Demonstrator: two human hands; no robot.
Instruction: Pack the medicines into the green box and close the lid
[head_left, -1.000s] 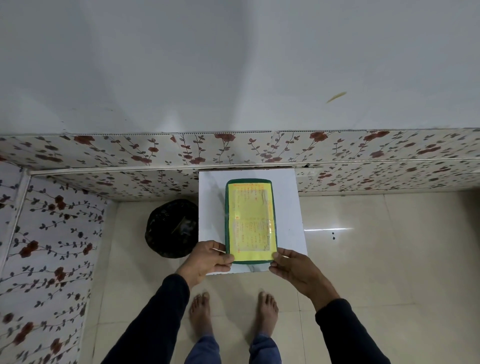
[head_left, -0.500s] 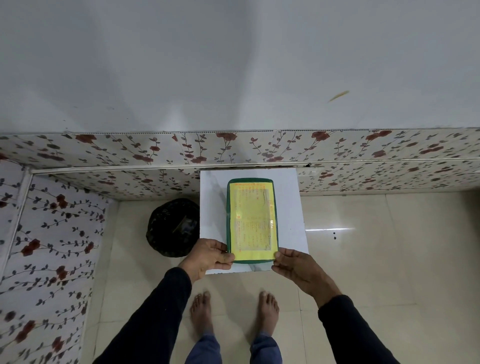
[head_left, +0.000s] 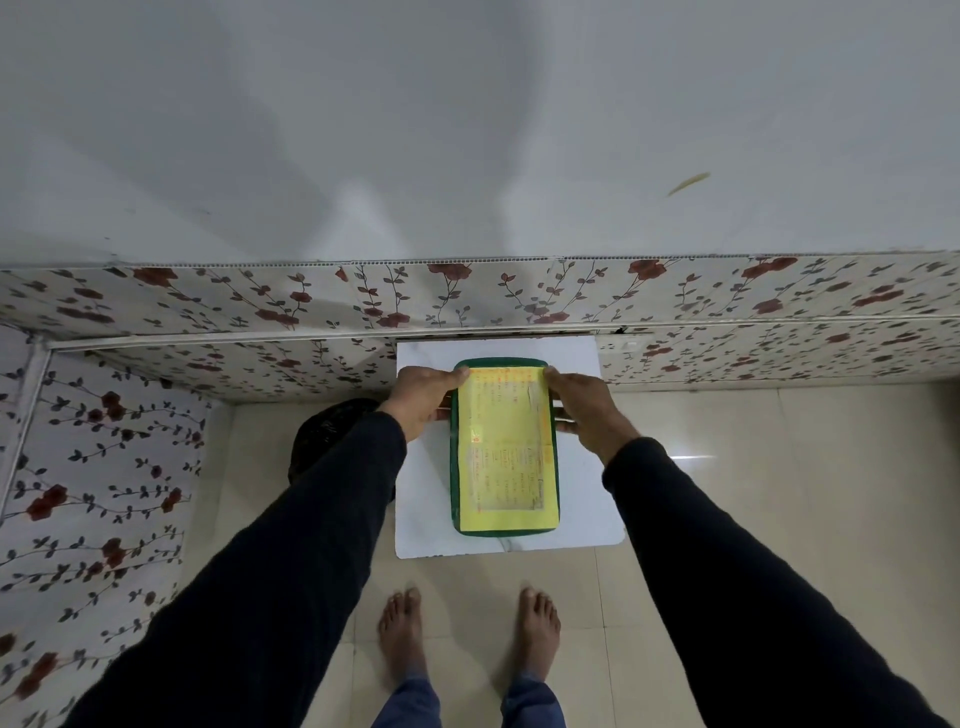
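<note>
One green box, two hands at its far corners

One green box (head_left: 505, 447) lies flat on one small white table (head_left: 426, 499), its long side running away from the person. Its lid is down, and the top is covered by one yellow printed label (head_left: 506, 452) that leaves only a thin green border showing. No medicines can be seen; whatever the box holds is hidden under the lid.

Two hands are on the box, one at each far corner. The left hand (head_left: 423, 397) is curled around the far-left edge, thumb resting on top near the corner and fingers wrapped down the side. The right hand (head_left: 584, 408) grips the far-right edge the same way, thumb on the lid and fingers along the side wall. Both arms wear dark long sleeves, two in all, reaching in from the near corners of the view.

Below the table's near edge, two bare feet (head_left: 402, 631) stand on the pale tiled floor (head_left: 753, 519), with the hems of blue trousers just visible. One round black object (head_left: 327, 431) sits on the floor just left of the table, partly hidden by the left sleeve. Floral-patterned wall panels (head_left: 93, 467) line the back and left sides of the room, beneath a plain grey wall
</note>
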